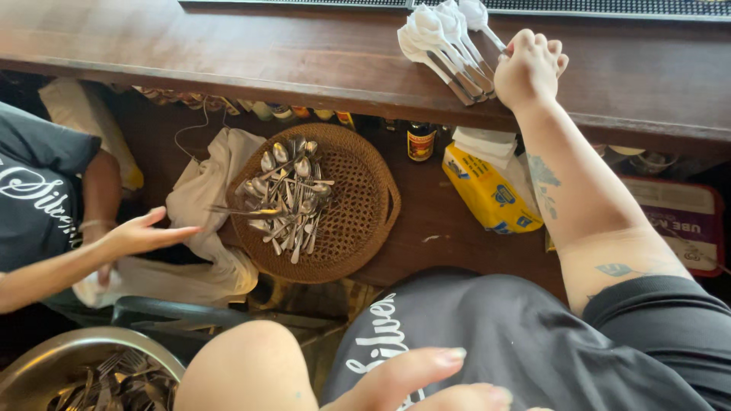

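The person's left hand [426, 380] lies low by the lap with two fingers stretched out long. The rest is cut off by the frame edge, so I cannot tell whether it holds anything. The right hand [531, 68] is up on the wooden table [228, 53], curled into a fist around the handle of a white spoon [477, 14]. Its bowl lies at the right end of a fanned row of white spoons [438, 42].

The step in hand looks like laying that spoon into the row. To do it well, I would keep the handle low and parallel to its neighbours. Set the bowl just beside the last one without overlapping, then loosen the fist gently so nothing gets nudged.

At the lower left, a metal bowl [46, 361] holds a tangle of forks. A co-worker's hand [141, 232], flat with fingers together, reaches toward a round wicker basket [358, 221] on the lower shelf. The basket holds a loose heap of metal spoons [293, 202] on its left half, and its right half is bare. A white cloth [202, 198] lies bunched against its left rim.
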